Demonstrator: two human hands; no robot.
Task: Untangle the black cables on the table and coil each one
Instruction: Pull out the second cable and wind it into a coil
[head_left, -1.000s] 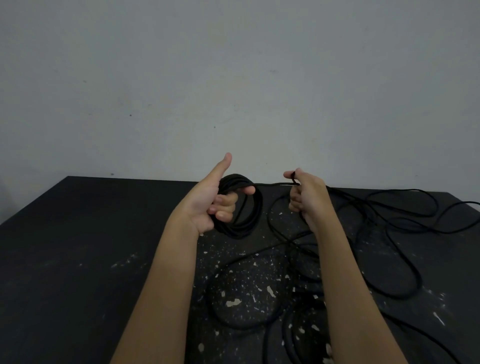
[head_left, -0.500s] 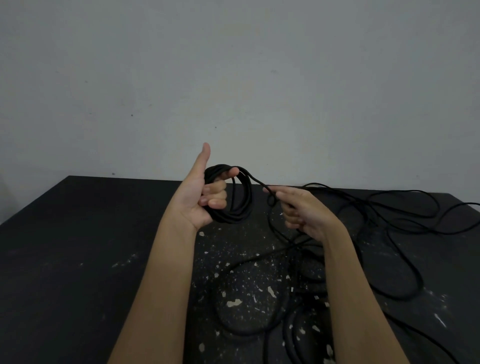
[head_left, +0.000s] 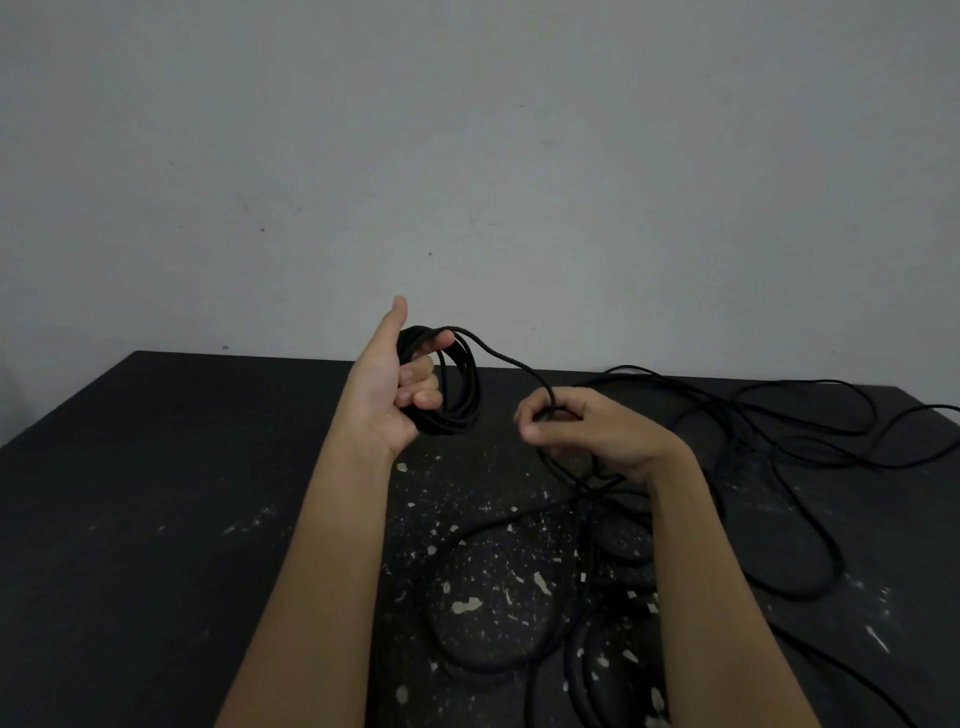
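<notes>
Two hands are raised above the table (head_left: 156, 493), near its far edge by the wall (head_left: 467, 156). Left hand (head_left: 392, 387) grips the coil (head_left: 460, 400), fingers curled through it, thumb up. Right hand (head_left: 589, 428) is clenched round the strand (head_left: 511, 359) leading off the coil. Loose cables (head_left: 779, 462) sprawl over the right half, reaching toward the right edge; bare tabletop stretches left of the left arm.

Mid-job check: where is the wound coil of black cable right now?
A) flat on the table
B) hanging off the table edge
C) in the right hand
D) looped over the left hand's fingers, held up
D: the coil hangs round the curled fingers of the left hand, above the table, while the right hand grips only the loose strand running from it.
</notes>
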